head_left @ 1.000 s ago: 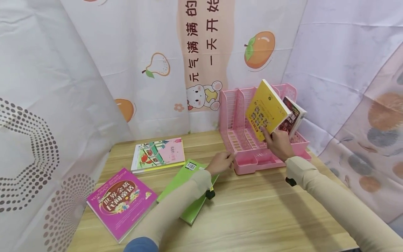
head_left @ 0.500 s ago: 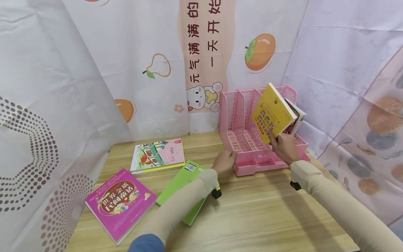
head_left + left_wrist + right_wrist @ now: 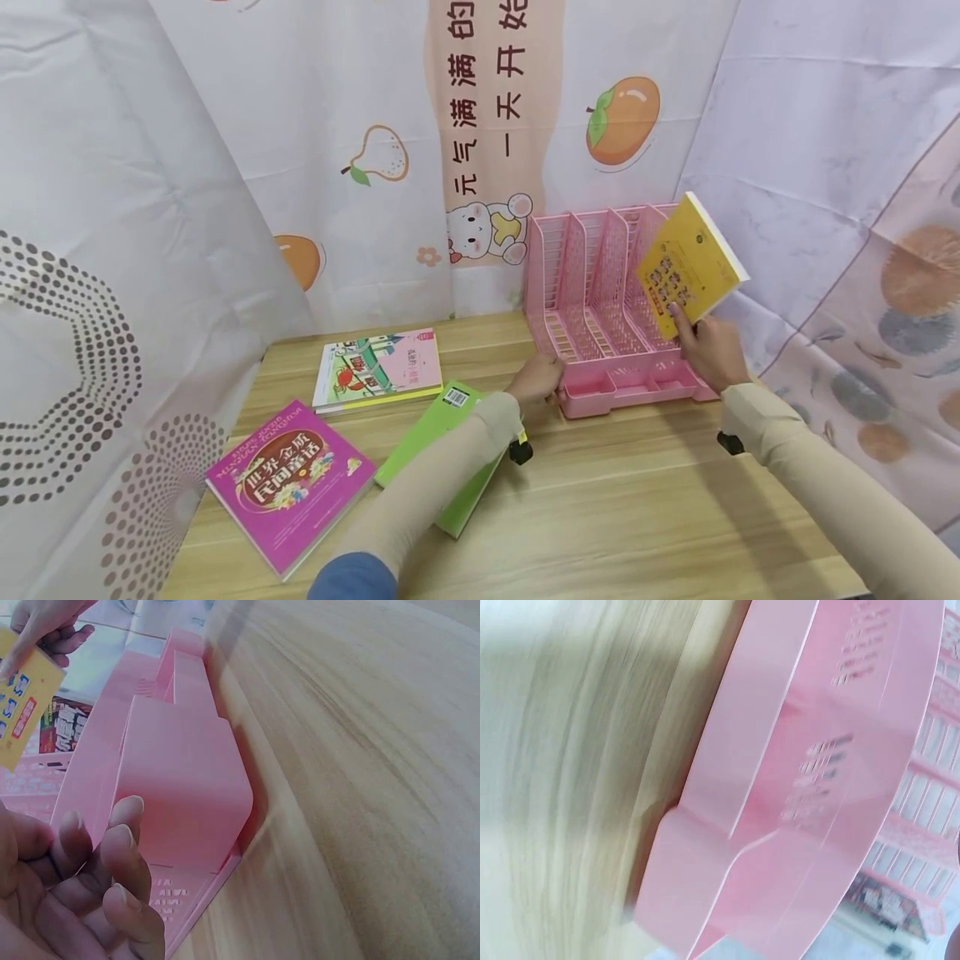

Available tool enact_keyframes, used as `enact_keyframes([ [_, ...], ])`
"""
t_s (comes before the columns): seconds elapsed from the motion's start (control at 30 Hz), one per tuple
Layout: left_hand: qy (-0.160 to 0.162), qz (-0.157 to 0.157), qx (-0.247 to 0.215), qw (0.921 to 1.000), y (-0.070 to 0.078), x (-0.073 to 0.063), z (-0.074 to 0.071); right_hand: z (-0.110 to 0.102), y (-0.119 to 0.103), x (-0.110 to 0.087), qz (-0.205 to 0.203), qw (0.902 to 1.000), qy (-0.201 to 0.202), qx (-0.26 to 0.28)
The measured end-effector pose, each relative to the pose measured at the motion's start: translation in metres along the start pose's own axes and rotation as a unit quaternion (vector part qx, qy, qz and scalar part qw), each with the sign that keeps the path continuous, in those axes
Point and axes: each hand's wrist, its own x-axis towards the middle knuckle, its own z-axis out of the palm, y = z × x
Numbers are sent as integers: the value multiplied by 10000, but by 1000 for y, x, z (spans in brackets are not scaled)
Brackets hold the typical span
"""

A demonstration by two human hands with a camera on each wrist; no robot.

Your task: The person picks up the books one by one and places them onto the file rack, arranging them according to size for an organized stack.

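My right hand grips a yellow book by its lower edge, thumb on the cover. The book is tilted over the right end of the pink desktop book rack. My left hand is at the rack's front left corner. In the left wrist view its thumb and curled fingers pinch the rack's edge there. A dark-covered book stands in the rack's right end, hidden behind the yellow book in the head view but showing in the right wrist view. Right fingers barely enter the right wrist view.
A green book lies partly under my left forearm. Left of it are a purple book and a pink illustrated book stacked on a yellow-edged one. The rack has upright dividers and small front trays. Printed curtains hang behind the table.
My right hand has carried the yellow book rightward, from the rack's middle to its right end, where it now covers the dark book. My left hand has shifted slightly onto the rack's corner.
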Motion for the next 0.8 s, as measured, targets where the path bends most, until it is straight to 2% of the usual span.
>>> enact_keyframes([
  [0.17,90,-63,49,9999,1,0,0,-9,18,2,184,9994,64,-269],
  [0.4,147,-133,36,9998,-1,-1,2,-17,38,6,446,9981,342,-251],
  [0.63,208,24,-7,9998,0,-3,1,-23,52,14,540,9960,597,-381],
  [0.7,210,35,132,9997,0,-2,2,-25,55,15,619,9950,598,-506],
  [0.8,237,-55,602,9979,0,1,4,-28,59,14,900,9931,335,-681],
])
